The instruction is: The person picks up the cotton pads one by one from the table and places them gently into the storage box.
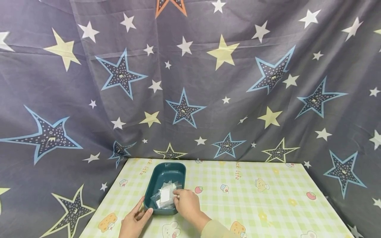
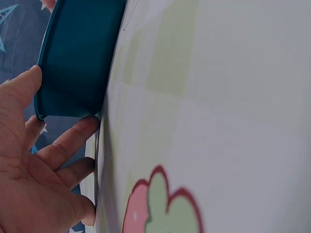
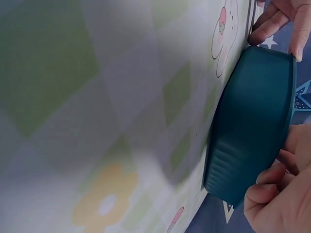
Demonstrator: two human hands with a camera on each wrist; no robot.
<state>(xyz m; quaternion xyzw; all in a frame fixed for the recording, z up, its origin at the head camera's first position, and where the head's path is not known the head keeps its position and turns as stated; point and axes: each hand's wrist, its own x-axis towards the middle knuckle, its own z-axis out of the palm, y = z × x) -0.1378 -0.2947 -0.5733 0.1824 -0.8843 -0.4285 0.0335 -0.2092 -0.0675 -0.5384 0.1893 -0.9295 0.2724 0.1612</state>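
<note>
A dark teal rectangular container (image 1: 150, 180) stands on the table, with several small clear plastic packets (image 1: 165, 195) with white inside heaped in its near half. My left hand (image 1: 134, 221) holds the container's near left corner; in the left wrist view its thumb (image 2: 30, 82) lies at the rim and other fingers reach the wall lower down. Over the right rim, my right hand (image 1: 188, 203) reaches in with curled fingers and pinches a packet at the heap's right edge. In the right wrist view the container's wall hides the packets, and the curled fingers (image 3: 272, 182) show beside the rim.
A green-and-white checked tablecloth (image 1: 268, 201) with cartoon prints covers the table and extends to the right of the container. Behind and at both sides hangs a dark grey curtain (image 1: 196, 76) with stars, meeting the table's back edge.
</note>
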